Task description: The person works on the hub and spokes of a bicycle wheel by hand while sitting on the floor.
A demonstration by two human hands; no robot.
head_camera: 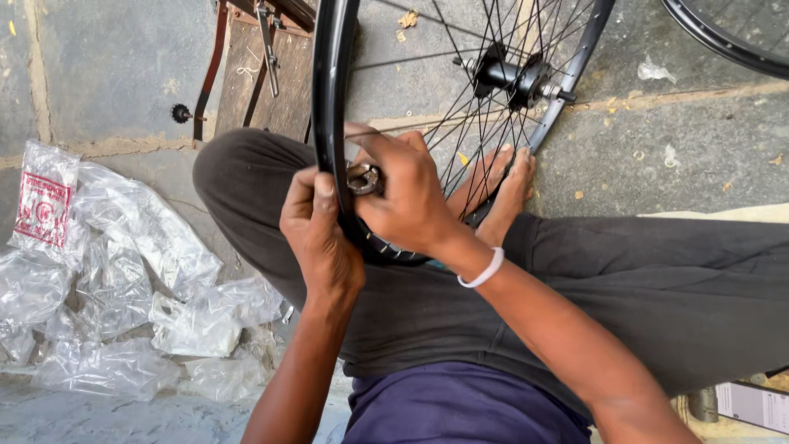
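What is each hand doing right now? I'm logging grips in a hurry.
Left hand: closed on the black wheel rim.
Right hand: grip closed on a small round metal tool at the rim.

Single view, head-worn camera. It looks steeply down from above the seated person's lap, facing forward past the knees to the stone floor. Close range: the left hand and right hand sit near frame centre, forearms running in from the bottom edge. The wheel rim rises out of the top edge. No second view to overlap.
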